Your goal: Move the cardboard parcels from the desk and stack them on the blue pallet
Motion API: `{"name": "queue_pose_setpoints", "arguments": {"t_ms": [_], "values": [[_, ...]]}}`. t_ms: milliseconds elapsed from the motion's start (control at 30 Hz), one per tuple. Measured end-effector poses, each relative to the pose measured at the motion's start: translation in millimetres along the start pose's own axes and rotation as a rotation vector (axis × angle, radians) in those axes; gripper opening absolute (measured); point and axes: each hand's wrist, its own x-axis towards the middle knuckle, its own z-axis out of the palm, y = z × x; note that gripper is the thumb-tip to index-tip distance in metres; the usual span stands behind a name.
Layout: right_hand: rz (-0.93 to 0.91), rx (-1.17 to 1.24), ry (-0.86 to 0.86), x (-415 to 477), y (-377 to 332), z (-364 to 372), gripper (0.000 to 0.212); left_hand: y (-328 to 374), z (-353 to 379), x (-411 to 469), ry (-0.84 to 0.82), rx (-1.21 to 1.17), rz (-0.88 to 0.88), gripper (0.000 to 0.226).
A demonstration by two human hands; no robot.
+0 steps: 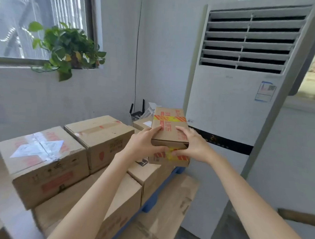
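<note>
I hold a flat cardboard parcel [168, 125] with red and yellow tape between both hands. My left hand [145, 142] grips its near left edge, thumb on top. My right hand [193, 145] grips the near right edge the same way. The parcel sits just above or on another taped parcel [169, 158] on the stack. Several larger cardboard boxes [42, 161] [100, 138] are stacked to the left, with more boxes [125, 198] below. The blue pallet [161, 191] shows only as an edge under the boxes.
A tall white floor air conditioner [230, 104] stands right behind the stack. A router [137, 113] sits in the corner. A potted plant [70, 50] rests on the window sill at the upper left. Flattened cardboard [167, 218] lies on the floor by the pallet.
</note>
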Motion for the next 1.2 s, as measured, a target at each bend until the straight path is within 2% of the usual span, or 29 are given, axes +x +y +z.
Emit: {"name": "queue_pose_setpoints", "arguments": {"t_ms": [167, 367, 667, 900, 1033, 1200], "values": [[-0.036, 0.011, -0.051, 71, 35, 3, 0.104, -28, 16, 65, -0.004, 0.022, -0.068, 0.087], [-0.108, 0.064, -0.194, 152, 71, 24, 0.101, -61, 32, 113, 0.002, 0.093, -0.178, 0.087], [-0.351, 0.100, -0.341, 287, 105, 73, 0.100, -124, 53, 171, 0.085, 0.028, -0.436, 0.087], [-0.500, 0.198, -0.481, 354, 119, 108, 0.097, -149, 61, 190, 0.133, 0.026, -0.638, 0.089], [-0.558, 0.227, -0.532, 372, 124, 130, 0.098, -154, 68, 191, 0.144, 0.091, -0.691, 0.088], [-0.600, 0.244, -0.581, 387, 128, 158, 0.098, -163, 72, 191, 0.122, 0.299, -0.721, 0.086]]}}
